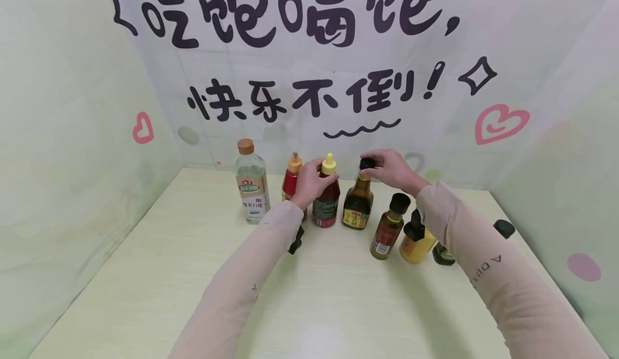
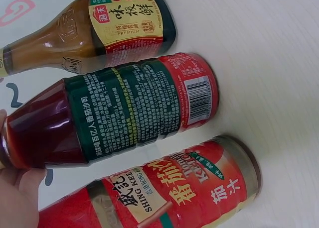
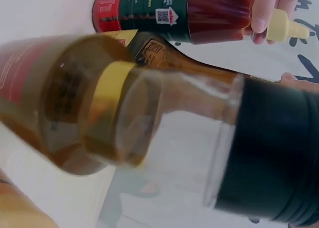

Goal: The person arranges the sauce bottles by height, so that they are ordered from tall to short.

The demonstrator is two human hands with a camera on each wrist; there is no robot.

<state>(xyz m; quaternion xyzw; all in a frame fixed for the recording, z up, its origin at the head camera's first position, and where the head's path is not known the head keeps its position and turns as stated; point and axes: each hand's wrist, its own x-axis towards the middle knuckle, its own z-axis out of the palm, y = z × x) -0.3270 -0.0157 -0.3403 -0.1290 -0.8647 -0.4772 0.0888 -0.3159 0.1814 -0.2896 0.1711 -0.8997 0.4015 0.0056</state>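
Observation:
In the head view my left hand [image 1: 309, 183] pinches the neck of a dark red tomato sauce bottle [image 1: 325, 208] under its yellow nozzle cap. Its green label [image 2: 124, 111] faces the left wrist camera. Just to the right stands a brown soy sauce bottle [image 1: 358, 204] with a yellow label, and my right hand [image 1: 394, 170] grips it by its black cap. Both bottles stand upright. A red ketchup bottle [image 2: 184, 188] is beside the left hand, partly hidden by it in the head view. The right wrist view is largely filled by a black-capped glass bottle [image 3: 75, 103].
A clear white vinegar bottle [image 1: 252, 192] stands at the left end of the row. Nearer the right sleeve are the black-capped bottle [image 1: 387, 234], a yellow container [image 1: 415, 247] and a dark green one [image 1: 443, 254]. Behind the left sleeve, a black object [image 1: 296, 241] is mostly hidden.

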